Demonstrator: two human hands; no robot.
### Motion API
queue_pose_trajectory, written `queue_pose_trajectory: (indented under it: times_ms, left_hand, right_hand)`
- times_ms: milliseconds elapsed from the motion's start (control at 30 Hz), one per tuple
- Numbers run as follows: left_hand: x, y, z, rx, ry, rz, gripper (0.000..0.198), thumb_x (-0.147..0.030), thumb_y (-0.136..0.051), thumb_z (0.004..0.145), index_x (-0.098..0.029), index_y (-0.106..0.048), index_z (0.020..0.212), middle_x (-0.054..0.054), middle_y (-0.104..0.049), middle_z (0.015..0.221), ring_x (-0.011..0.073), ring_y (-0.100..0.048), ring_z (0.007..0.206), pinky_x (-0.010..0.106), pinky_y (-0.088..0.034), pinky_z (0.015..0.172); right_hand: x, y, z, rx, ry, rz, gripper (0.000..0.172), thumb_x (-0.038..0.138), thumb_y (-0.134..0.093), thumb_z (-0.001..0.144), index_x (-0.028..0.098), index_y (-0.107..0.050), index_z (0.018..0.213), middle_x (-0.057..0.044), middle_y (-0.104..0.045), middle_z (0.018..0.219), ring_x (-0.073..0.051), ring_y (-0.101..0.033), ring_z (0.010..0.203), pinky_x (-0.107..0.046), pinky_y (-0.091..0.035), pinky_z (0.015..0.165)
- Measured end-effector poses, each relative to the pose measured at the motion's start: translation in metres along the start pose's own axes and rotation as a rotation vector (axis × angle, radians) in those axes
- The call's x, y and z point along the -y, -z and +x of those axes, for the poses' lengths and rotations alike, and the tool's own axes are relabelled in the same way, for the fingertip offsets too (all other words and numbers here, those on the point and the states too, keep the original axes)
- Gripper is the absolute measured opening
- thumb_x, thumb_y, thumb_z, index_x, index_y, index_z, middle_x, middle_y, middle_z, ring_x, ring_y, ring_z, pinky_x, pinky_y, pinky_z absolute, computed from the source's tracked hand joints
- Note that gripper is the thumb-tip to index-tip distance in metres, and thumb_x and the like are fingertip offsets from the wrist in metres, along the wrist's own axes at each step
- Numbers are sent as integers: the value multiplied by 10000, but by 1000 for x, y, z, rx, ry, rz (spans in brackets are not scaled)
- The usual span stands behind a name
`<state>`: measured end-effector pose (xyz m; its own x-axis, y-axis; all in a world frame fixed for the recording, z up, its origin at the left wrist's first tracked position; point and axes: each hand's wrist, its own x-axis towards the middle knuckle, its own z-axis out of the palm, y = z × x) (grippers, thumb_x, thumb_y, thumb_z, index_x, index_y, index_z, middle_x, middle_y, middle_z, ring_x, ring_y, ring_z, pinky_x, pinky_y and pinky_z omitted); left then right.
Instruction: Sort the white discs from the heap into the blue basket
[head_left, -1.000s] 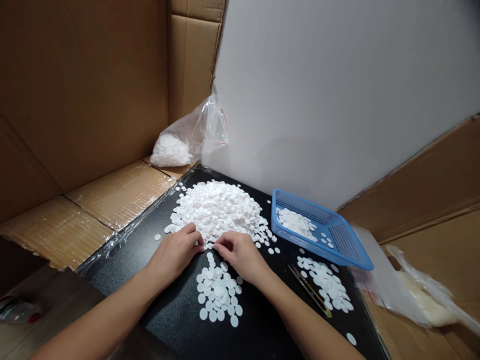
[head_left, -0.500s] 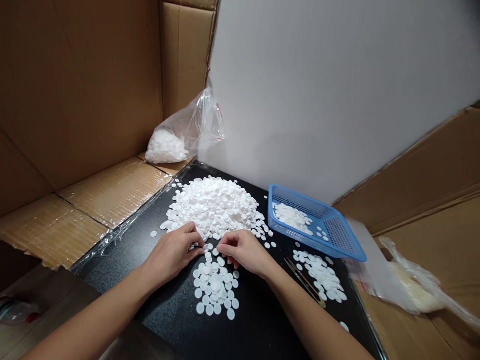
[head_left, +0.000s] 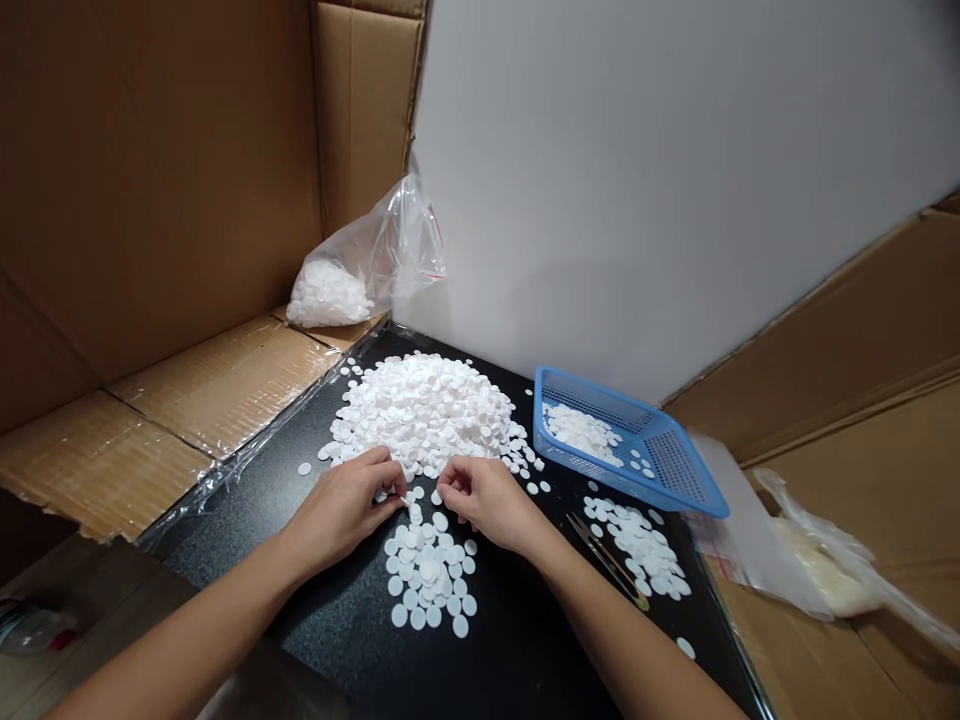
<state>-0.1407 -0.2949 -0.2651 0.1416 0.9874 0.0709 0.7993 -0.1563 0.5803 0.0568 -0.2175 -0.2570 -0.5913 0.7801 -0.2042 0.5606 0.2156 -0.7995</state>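
Observation:
A large heap of white discs (head_left: 427,405) lies on the black tabletop (head_left: 525,640). Just below its front edge, my left hand (head_left: 349,500) pinches a small white disc between thumb and fingertips. My right hand (head_left: 484,500) is close by on the right, its fingers curled together at the edge of the heap; what they hold, if anything, is too small to make out. Between and below both hands spreads a smaller group of white discs (head_left: 430,570), mostly lying flat, some overlapping.
On the right stands a blue basket (head_left: 634,480) with white discs inside. In front of it lie tweezers (head_left: 611,565) and more loose discs (head_left: 645,550). Clear bags sit at the back left (head_left: 330,290) and far right (head_left: 832,570). Cardboard (head_left: 225,380) borders the table.
A thin disc edge now shows at my left fingertips. My right fingers have drawn in a little more tightly. The whole view has shifted slightly.

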Motion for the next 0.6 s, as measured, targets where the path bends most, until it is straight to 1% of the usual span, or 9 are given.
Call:
queue_pose_trajectory:
  times_ms: [167,267,400,467,533,600]
  left_hand:
    - [-4,4,-2,29,-22,-45,77,-211,-585,901,-223,-617,832,-15,-600,880,173,-584,804,269,-404,696]
    - [-7,6,-2,58,-19,-65,59,-211,-595,874,-223,-626,826,-12,-600,897,177,-589,818,268,-418,701]
    - [-10,9,-3,95,-9,-72,48,-203,-623,826,-218,-634,781,-8,-596,900,190,-596,844,275,-434,732]
    - [-10,9,-3,108,-5,-65,63,-207,-616,830,-215,-639,772,1,-594,903,199,-596,857,286,-433,748]
    - [-9,8,-4,117,-7,-58,93,-221,-590,855,-213,-643,779,10,-592,908,206,-593,864,296,-429,753]
    - [-9,8,-4,121,-14,-54,135,-249,-558,892,-213,-639,791,17,-589,909,209,-588,867,304,-427,758]
  right_hand:
    - [-2,0,1,6,9,-52,182,89,-586,847,186,-558,695,58,-540,603,-82,-519,472,-180,-372,458]
    - [-3,2,1,11,3,-91,187,96,-610,842,189,-559,687,58,-535,563,-92,-515,466,-185,-353,452]
    - [-7,7,1,-14,-1,-132,207,69,-608,830,193,-540,679,63,-530,537,-91,-502,434,-193,-338,455]
    - [-8,9,2,-9,9,-135,196,78,-601,839,193,-550,689,63,-546,546,-89,-499,421,-197,-346,457]
    - [-9,9,2,-2,35,-126,166,111,-599,860,192,-578,717,52,-584,588,-95,-521,451,-201,-367,473]
    - [-9,8,2,-9,77,-120,142,140,-608,875,190,-604,742,36,-625,654,-107,-556,534,-205,-391,517]
